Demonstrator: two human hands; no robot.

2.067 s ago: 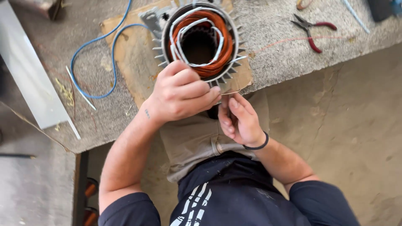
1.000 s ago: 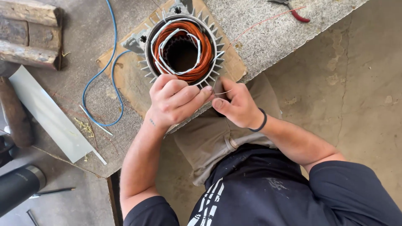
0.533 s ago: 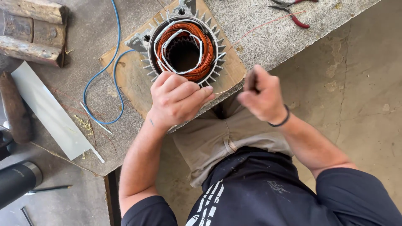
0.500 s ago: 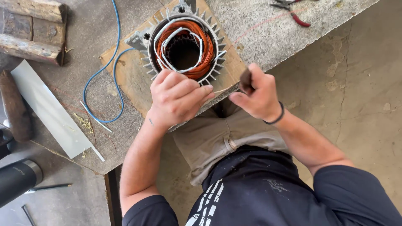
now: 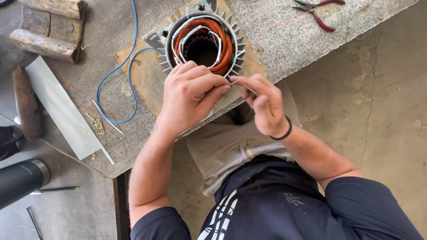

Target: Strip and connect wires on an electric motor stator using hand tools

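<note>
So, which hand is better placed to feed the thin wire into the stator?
Probably the right hand: it pinches the thin wire at its fingertips beside the stator. The left hand rests on the stator's rim, apparently steadying it.

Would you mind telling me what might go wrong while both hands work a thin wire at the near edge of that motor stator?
1. The left hand and right hand pinch a thin wire between fingertips; its end might prick skin or slip free.
2. The stator sits on a board near the table edge; a hard tug could shift it towards the lap.
3. The left hand rests against the metal fins, which might scrape knuckles.
</note>
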